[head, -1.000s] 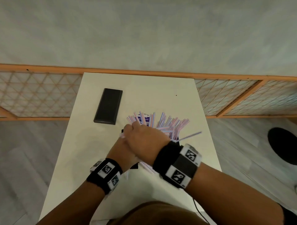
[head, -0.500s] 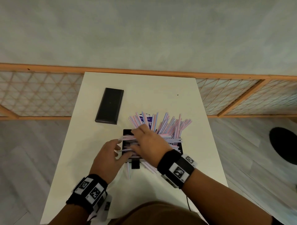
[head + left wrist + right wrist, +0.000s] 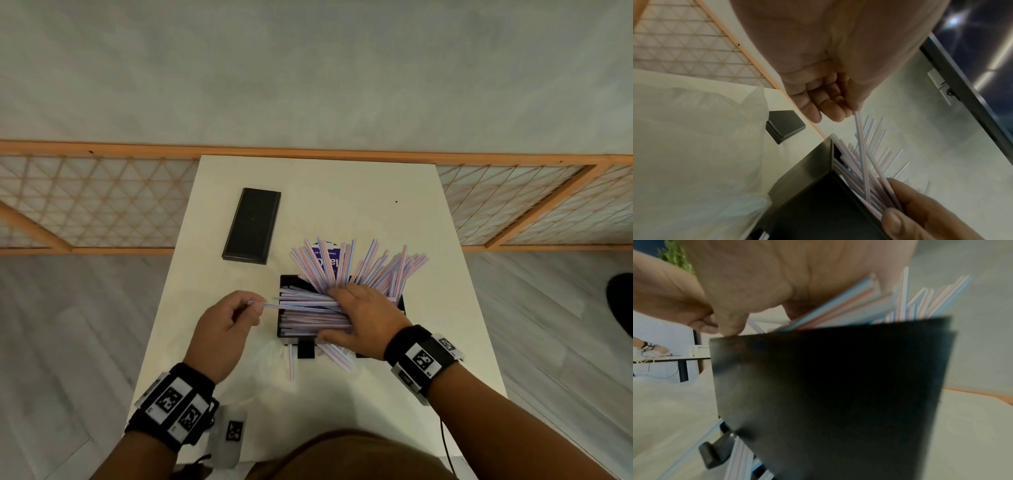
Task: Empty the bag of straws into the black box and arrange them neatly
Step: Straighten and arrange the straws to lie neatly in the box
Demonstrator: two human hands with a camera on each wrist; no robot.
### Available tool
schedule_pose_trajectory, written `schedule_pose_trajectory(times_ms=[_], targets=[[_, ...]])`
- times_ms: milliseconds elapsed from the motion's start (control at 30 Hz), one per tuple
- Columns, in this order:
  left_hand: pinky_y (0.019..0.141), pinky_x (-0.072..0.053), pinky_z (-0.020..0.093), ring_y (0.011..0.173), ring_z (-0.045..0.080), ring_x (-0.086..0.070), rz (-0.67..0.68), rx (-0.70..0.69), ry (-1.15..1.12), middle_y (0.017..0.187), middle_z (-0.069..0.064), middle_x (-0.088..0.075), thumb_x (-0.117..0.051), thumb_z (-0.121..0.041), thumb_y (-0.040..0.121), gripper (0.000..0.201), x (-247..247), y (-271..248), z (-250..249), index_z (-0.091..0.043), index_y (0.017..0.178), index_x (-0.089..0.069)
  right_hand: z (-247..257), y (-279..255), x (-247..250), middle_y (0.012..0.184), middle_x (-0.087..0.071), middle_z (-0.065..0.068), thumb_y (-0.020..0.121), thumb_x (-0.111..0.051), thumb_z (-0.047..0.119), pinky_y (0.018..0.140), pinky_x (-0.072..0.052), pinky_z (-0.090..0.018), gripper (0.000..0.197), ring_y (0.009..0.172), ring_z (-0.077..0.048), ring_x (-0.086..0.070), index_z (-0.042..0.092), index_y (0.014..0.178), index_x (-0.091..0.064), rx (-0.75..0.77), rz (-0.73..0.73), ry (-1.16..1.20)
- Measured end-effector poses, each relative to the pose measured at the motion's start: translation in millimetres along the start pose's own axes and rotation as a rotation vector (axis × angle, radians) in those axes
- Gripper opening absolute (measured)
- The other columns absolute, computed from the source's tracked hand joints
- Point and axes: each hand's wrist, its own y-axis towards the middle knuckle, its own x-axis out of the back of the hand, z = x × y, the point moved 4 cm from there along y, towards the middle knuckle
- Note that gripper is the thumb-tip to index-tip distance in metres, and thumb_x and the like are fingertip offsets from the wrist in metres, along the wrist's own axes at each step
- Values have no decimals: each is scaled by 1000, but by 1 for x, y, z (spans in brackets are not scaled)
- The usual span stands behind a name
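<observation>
A black box (image 3: 283,337) stands mid-table, its dark wall (image 3: 830,394) filling the right wrist view. Pink-and-blue striped straws (image 3: 310,310) lie crosswise in it; more straws (image 3: 376,265) fan upward out of its far side. My left hand (image 3: 226,329) pinches the end of one straw (image 3: 260,304) just left of the box, also seen as a long straw (image 3: 860,139) in the left wrist view. My right hand (image 3: 359,318) lies on the straw pile with its fingers spread over it and the thumb by the near rim. A few straws (image 3: 291,363) lie on the table in front of the box.
A black lid (image 3: 252,225) lies on the white table (image 3: 342,192) at the back left. A crumpled clear plastic bag (image 3: 694,146) sits on the table near me. A purple label (image 3: 327,260) shows behind the fanned straws. A wooden lattice rail (image 3: 102,202) runs behind the table.
My left hand has drawn back to the left from under my right hand and now pinches a single straw's end. My right hand has stayed pressing on the pile.
</observation>
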Motion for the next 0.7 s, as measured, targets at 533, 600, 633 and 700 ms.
schedule_pose_trajectory(times_ms=[533, 600, 633, 700], targets=[[73, -50, 26, 79, 6, -59, -84, 56, 108, 89, -6, -60, -69, -30, 94, 6, -62, 6, 3, -28, 100, -68, 10, 7, 7, 143, -51, -3, 78, -41, 89, 108, -46, -41, 103, 127, -25, -52, 19, 152, -34, -30, 80, -97], [72, -43, 15, 84, 2, -55, -91, 36, 178, 96, -7, -54, -75, -29, 90, 23, -62, 5, 1, -28, 109, -63, 9, 8, -2, 140, -51, -5, 75, -46, 89, 105, -47, -40, 107, 124, -26, -53, 17, 154, -30, -40, 125, -112], [73, -41, 12, 88, 0, -53, -95, 5, 210, 101, -9, -51, -77, -30, 87, 32, -62, 4, -1, -29, 114, -59, 9, 9, -6, 138, -53, -5, 73, -48, 89, 104, -47, -40, 109, 122, -27, -54, 18, 153, -31, -37, 142, -109], [82, -44, 18, 95, 1, -50, -83, -123, 278, 111, -10, -48, -78, -35, 82, 45, -60, 3, -7, -30, 120, -54, 7, 13, -13, 134, -57, -5, 67, -53, 90, 102, -48, -41, 109, 118, -27, -57, 20, 149, -35, -32, 164, -103]])
